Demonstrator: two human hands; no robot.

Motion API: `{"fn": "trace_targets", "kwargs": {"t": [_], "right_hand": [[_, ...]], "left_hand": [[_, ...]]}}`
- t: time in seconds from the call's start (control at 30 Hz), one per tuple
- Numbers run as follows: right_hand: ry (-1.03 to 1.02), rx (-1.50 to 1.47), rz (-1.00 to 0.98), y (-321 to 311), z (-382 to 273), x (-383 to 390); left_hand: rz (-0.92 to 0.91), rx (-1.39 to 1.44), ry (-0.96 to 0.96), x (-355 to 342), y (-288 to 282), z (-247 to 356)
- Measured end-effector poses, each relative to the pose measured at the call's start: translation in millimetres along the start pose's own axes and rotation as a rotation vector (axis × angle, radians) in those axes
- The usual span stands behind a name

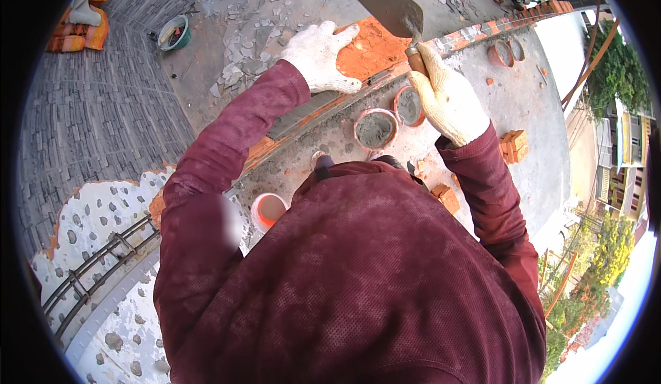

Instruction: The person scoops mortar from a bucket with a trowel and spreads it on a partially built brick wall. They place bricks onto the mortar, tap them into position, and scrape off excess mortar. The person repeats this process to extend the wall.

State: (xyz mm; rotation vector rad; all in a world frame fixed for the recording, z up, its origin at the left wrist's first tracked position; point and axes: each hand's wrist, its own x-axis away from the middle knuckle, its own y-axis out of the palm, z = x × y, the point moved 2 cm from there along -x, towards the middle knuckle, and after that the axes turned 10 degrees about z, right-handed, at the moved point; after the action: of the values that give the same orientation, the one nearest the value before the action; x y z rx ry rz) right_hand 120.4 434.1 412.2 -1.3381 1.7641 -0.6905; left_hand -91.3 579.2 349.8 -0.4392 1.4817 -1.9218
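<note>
My right hand (451, 102), in a white knit glove, is wrapped round the wooden handle of a trowel (385, 5). Its grey, pointed blade is raised and reaches up and left over the far side of an orange brick (372, 48). My left hand (318, 57), gloved the same way, grips the brick's left end, with fingers apart on either side of it. The brick is at the top of a low brick wall (475, 36). Grey mortar (303, 112) shows on the wall just below my left hand.
Mortar buckets (375, 129) (409, 105) stand at my side of the wall, with another bucket (270, 210) to the left. Loose bricks (513, 146) lie at the right. Broken tile pieces (255, 47) litter the floor beyond. A steel rebar frame (96, 270) lies lower left.
</note>
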Motion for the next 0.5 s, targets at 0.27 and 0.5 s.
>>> {"fn": "trace_targets", "kwargs": {"t": [0.27, 0.5], "right_hand": [[0.192, 0.073, -0.203, -2.8, -18.6, -1.1], [0.133, -0.018, -0.097, 2.4, -22.2, 3.0]], "left_hand": [[-0.039, -0.002, 0.006, -2.8, -2.2, -0.1], [-0.016, 0.037, 0.031, -3.0, -2.1, -4.5]]}}
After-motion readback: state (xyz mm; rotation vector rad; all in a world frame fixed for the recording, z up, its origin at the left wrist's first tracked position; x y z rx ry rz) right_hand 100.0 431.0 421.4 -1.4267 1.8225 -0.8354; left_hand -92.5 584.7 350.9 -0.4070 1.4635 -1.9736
